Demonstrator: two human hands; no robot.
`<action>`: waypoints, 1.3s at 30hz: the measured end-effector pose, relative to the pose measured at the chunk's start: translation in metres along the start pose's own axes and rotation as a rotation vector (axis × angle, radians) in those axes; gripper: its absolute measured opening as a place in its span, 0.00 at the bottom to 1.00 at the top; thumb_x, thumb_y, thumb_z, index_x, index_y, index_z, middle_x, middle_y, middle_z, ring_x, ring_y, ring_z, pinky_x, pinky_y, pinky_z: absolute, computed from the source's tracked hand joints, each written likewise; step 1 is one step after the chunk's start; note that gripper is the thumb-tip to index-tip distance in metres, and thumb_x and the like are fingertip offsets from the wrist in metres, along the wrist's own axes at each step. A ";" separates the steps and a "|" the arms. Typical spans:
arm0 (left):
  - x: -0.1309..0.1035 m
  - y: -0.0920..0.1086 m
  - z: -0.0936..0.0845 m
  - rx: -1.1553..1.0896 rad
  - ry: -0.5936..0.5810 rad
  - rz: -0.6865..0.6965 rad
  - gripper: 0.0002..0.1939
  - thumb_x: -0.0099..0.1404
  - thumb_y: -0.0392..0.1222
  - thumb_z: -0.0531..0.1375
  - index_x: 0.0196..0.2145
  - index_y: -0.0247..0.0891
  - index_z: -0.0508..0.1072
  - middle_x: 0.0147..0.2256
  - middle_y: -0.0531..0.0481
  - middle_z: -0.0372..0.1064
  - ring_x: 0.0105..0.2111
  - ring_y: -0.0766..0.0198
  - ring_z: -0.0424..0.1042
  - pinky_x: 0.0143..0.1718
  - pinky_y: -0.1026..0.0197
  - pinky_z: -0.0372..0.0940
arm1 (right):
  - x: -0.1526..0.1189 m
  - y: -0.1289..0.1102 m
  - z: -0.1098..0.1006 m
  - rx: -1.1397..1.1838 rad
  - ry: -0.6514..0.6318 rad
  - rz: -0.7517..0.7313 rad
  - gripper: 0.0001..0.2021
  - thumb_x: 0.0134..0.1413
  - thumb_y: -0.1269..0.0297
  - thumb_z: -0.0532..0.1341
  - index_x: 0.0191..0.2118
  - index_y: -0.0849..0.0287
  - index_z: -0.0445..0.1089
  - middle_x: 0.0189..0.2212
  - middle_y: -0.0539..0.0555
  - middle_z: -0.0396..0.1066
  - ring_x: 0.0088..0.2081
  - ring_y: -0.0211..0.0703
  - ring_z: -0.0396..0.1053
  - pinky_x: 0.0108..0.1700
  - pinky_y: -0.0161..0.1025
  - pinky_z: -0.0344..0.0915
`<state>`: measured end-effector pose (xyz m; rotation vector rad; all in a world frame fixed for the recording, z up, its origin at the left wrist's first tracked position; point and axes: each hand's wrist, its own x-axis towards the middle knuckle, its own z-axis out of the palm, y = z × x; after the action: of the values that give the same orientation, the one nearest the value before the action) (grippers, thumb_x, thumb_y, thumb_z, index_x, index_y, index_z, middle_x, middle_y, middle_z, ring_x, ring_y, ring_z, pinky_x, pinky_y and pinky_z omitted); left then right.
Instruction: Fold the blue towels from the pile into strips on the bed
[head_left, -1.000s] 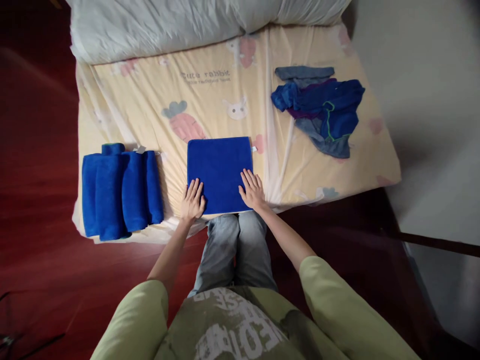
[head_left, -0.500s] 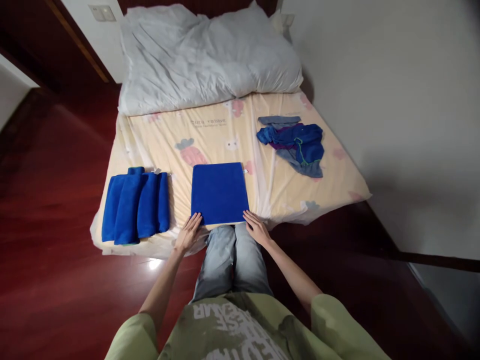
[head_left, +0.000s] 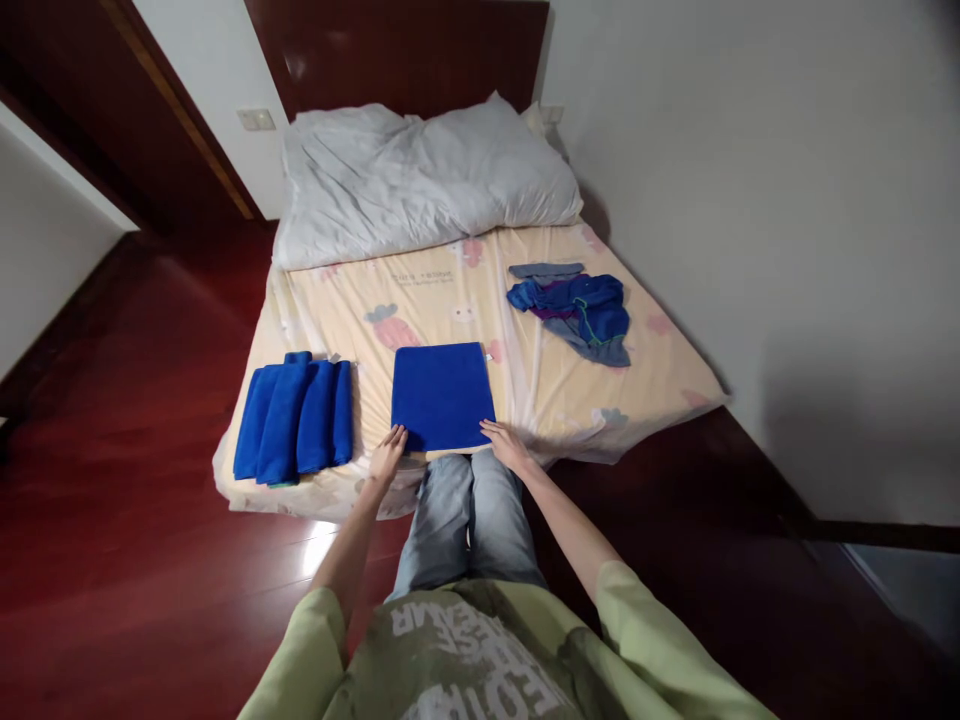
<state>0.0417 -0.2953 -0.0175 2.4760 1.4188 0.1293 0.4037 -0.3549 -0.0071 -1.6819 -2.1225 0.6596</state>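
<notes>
A blue cloth, roughly square, lies flat at the near edge of the bed, with a small white tag on its right side. My left hand touches its near left corner, fingers stretched out. On the near right corner rests my right hand, its fingers also extended. Neither hand is closed round the cloth. Several rolled blue towels lie side by side on the bed to the left. To the right is a crumpled heap of blue, purple and grey cloth.
The bed has a pale patterned sheet. A large white pillow or quilt lies at its far end, before a dark headboard. A grey wall runs along the right, and red-brown floor shows at the left.
The head view has tilted up, showing more headboard. My hands have stayed at the near corners of the blue cloth, with my right hand slightly further in over its corner.
</notes>
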 end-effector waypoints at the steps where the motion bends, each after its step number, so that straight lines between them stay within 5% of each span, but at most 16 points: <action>1: 0.001 -0.002 0.000 -0.002 -0.013 -0.003 0.36 0.63 0.21 0.49 0.66 0.35 0.67 0.68 0.38 0.62 0.70 0.56 0.59 0.67 0.53 0.66 | 0.000 0.002 0.002 0.004 0.018 0.015 0.31 0.51 0.87 0.52 0.57 0.64 0.77 0.63 0.62 0.70 0.69 0.49 0.65 0.73 0.52 0.62; 8: -0.010 -0.019 -0.003 -0.072 0.007 0.073 0.34 0.64 0.23 0.48 0.65 0.36 0.70 0.68 0.40 0.62 0.70 0.58 0.60 0.70 0.52 0.61 | -0.013 0.010 0.017 0.178 0.249 0.046 0.26 0.54 0.83 0.53 0.51 0.60 0.82 0.56 0.59 0.77 0.63 0.49 0.73 0.68 0.53 0.68; 16: -0.043 -0.020 0.021 -0.395 0.131 0.065 0.33 0.57 0.24 0.48 0.56 0.35 0.77 0.62 0.42 0.71 0.67 0.56 0.65 0.72 0.43 0.57 | -0.056 0.002 0.044 0.420 0.446 0.115 0.23 0.56 0.76 0.53 0.46 0.57 0.83 0.52 0.56 0.80 0.57 0.46 0.78 0.65 0.49 0.71; 24: -0.035 -0.003 0.007 -0.750 0.332 -0.199 0.22 0.63 0.36 0.53 0.50 0.39 0.79 0.53 0.43 0.79 0.56 0.53 0.77 0.62 0.47 0.69 | -0.036 -0.018 0.045 0.564 0.609 0.305 0.18 0.58 0.62 0.56 0.46 0.59 0.81 0.47 0.59 0.82 0.49 0.49 0.79 0.58 0.48 0.73; 32: -0.015 -0.002 0.003 -0.675 0.394 -0.333 0.18 0.71 0.51 0.53 0.46 0.38 0.77 0.40 0.41 0.81 0.40 0.53 0.80 0.44 0.54 0.73 | -0.019 -0.009 0.047 0.589 0.710 0.500 0.27 0.59 0.40 0.55 0.40 0.61 0.76 0.29 0.57 0.77 0.30 0.47 0.72 0.38 0.42 0.71; 39: 0.005 -0.003 0.006 -0.587 0.414 -0.419 0.16 0.72 0.49 0.53 0.42 0.38 0.77 0.35 0.42 0.79 0.37 0.53 0.78 0.39 0.57 0.68 | 0.006 0.001 0.043 0.464 0.671 0.559 0.31 0.61 0.37 0.52 0.44 0.62 0.77 0.35 0.62 0.80 0.35 0.51 0.74 0.42 0.43 0.70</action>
<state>0.0430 -0.2913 -0.0245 1.6995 1.7121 0.8684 0.3795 -0.3545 -0.0429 -1.8645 -0.9613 0.5597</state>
